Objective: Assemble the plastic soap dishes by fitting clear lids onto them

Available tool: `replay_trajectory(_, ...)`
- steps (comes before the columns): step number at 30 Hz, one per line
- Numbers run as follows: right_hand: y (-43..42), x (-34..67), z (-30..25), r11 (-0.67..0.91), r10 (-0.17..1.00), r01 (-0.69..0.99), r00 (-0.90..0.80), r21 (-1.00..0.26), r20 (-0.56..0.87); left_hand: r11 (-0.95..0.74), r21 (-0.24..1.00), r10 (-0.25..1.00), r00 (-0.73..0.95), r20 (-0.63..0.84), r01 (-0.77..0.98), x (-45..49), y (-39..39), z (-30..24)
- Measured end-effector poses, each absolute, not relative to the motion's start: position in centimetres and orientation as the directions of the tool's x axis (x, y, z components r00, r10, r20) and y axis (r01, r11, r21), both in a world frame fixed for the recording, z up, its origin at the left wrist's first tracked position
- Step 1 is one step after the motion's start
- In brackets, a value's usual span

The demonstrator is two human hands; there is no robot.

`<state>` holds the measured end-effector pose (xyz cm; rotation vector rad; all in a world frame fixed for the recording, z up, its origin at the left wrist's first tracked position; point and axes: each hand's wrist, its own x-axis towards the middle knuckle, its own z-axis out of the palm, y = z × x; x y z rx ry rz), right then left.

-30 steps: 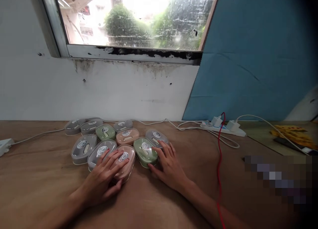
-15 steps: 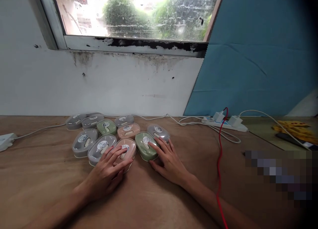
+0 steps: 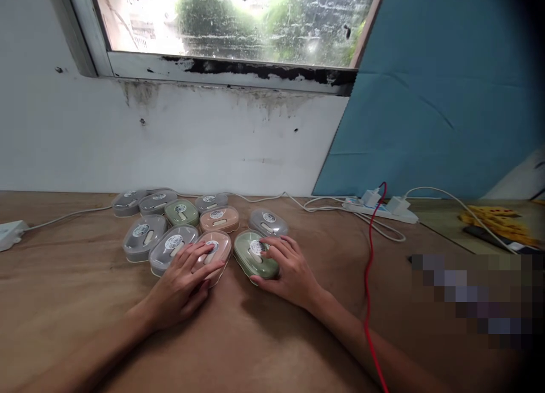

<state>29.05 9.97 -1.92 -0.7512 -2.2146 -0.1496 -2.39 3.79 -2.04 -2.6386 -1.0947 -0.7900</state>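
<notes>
My left hand [image 3: 181, 282] rests over a pink soap box [image 3: 220, 250] with a clear lid and a round sticker, its fingers lying slightly bent and apart on top. Beside it on the left is a grey soap box [image 3: 166, 255], partly covered by the same hand. My right hand [image 3: 292, 271] grips a green soap box [image 3: 253, 256], thumb along the near side and fingers curled over the right side. This box looks slightly tilted, with a shadow below it. Just behind it sits another grey soap box [image 3: 269, 224].
Several more soap boxes, such as a second green one [image 3: 181, 212], stand grouped behind and left. White cables run along the wall to a power strip [image 3: 383, 211]. A red cable [image 3: 368, 279] crosses my right forearm. Yellow gloves [image 3: 489, 220] lie far right.
My right hand has closed around the green soap box, which has shifted slightly toward me and away from the grey one behind it. My left hand stays on the pink box.
</notes>
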Motion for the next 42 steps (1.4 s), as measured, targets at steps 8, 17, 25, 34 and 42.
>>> replay_trajectory(8,9.8,28.9,-2.1,0.827,0.511,0.517,-0.527,-0.221,0.679,-0.704,0.081,0.622,0.556,0.552,0.706,-2.6,3.9,-2.3)
replay_trajectory(17,9.7,29.3,-1.8,0.841,0.524,0.469,-0.583,-0.270,0.621,-0.676,0.032,0.593,0.519,0.615,0.736,-2.0,3.7,-1.6)
replay_trajectory(25,8.9,29.1,-1.5,0.834,0.550,0.355,-0.610,-0.423,0.571,-0.592,-0.010,0.610,0.456,0.649,0.806,-2.1,3.9,-1.6)
replay_trajectory(34,8.0,28.0,-1.5,0.806,0.591,0.444,-0.647,-0.392,0.482,-0.657,-0.036,0.590,0.543,0.597,0.753,-2.2,3.4,-0.8)
replay_trajectory(42,7.8,27.5,-1.4,0.869,0.478,0.323,-0.740,-0.374,0.473,-0.720,0.067,0.624,0.601,0.500,0.691,-1.0,2.7,-1.2)
